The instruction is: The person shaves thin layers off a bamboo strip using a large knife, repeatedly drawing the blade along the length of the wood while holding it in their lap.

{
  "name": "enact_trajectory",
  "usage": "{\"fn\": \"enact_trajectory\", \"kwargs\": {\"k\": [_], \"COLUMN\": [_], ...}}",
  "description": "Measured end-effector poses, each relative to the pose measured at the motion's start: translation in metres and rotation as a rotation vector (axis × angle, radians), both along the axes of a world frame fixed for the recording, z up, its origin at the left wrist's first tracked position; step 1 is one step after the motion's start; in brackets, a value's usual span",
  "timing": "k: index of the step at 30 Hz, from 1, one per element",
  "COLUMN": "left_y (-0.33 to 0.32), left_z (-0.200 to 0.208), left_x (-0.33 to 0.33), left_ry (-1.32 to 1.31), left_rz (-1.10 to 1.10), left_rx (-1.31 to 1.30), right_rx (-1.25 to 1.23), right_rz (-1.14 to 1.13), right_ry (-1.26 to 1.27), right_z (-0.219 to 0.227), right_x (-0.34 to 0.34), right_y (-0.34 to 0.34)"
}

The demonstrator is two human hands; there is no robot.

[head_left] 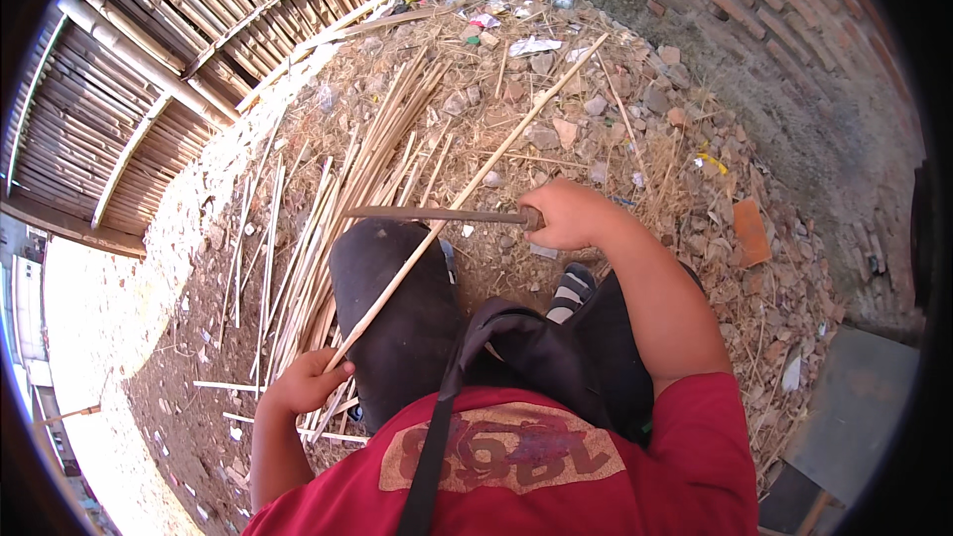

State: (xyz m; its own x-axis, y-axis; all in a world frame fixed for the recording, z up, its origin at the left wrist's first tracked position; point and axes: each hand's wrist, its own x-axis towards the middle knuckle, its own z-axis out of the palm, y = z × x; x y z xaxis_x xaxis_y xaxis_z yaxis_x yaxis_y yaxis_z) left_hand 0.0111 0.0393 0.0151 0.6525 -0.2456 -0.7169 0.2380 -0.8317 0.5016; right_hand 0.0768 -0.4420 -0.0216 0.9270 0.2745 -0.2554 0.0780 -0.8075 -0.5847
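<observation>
My left hand [306, 380] is closed round the near end of a long pale bamboo strip [526, 124], which slants across my left thigh toward the far right. In my right hand [564, 213] is the handle of a machete [437, 214], its long brown blade pointing left. The blade crosses the strip just beyond my left knee; whether it presses on it I cannot tell. On the ground left of my knee lies a loose pile of bamboo strips [372, 154], partly hidden by my leg.
A bamboo-slat fence [189, 30] curves along the far left, and a brick wall [754, 20] along the right. Stones, dry grass and broken bricks cover the ground. Litter [486, 0] lies at the back. A grey sheet [854, 412] stands at the lower right.
</observation>
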Motion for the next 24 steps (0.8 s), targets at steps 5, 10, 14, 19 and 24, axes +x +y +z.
{"fn": "enact_trajectory", "kwargs": {"k": [5,10,14,19,24], "left_y": [-0.006,-0.015,-0.03,-0.041,-0.03], "left_z": [0.001,0.012,0.012,0.015,-0.003], "left_x": [0.004,-0.005,-0.018,-0.02,-0.015], "left_ry": [-0.149,-0.32,-0.501,-0.594,-0.71], "left_rz": [-0.039,-0.143,-0.156,-0.095,-0.088], "left_rx": [-0.044,0.106,0.2,0.115,0.14], "right_rx": [0.15,-0.03,-0.077,0.019,-0.104], "right_rz": [-0.307,-0.178,-0.07,-0.377,0.02], "right_ry": [0.232,-0.117,-0.108,0.059,-0.06], "right_z": [-0.005,-0.002,0.028,0.032,0.032], "right_x": [0.013,0.003,-0.007,-0.005,-0.007], "right_y": [-0.039,-0.024,-0.01,-0.028,0.008]}}
